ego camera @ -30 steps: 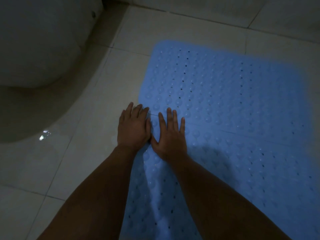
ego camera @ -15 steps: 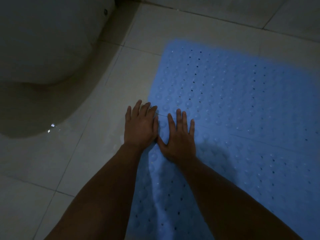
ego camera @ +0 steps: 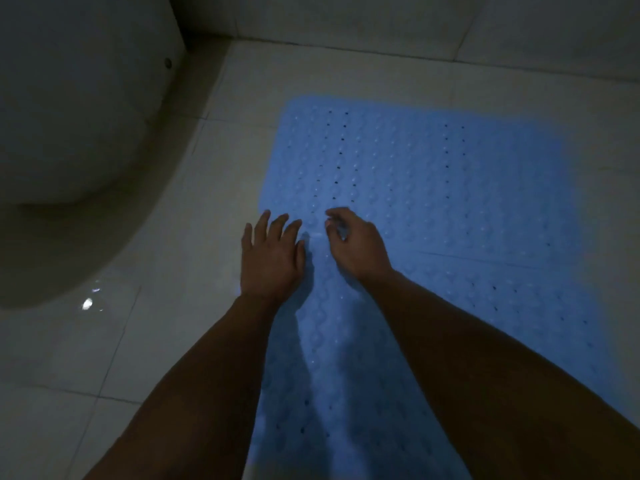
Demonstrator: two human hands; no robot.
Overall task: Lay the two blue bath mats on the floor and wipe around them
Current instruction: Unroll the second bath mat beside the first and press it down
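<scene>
Mats (ego camera: pixel 433 202) blur together dimly; left hand (ego camera: pixel 272 258) flat, right hand's (ego camera: pixel 356 244) grip unclear.

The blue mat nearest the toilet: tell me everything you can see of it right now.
The blue mat lies flat on the pale tiled floor, to the right of the toilet base. It looks like soft rubber or plastic, covered in rows of small bumps and dark drain holes. A faint seam runs across it near the hands. The left hand rests with straight fingers at its left edge; the right hand hovers or touches with curled fingers. Whether it grips anything cannot be told.
</scene>
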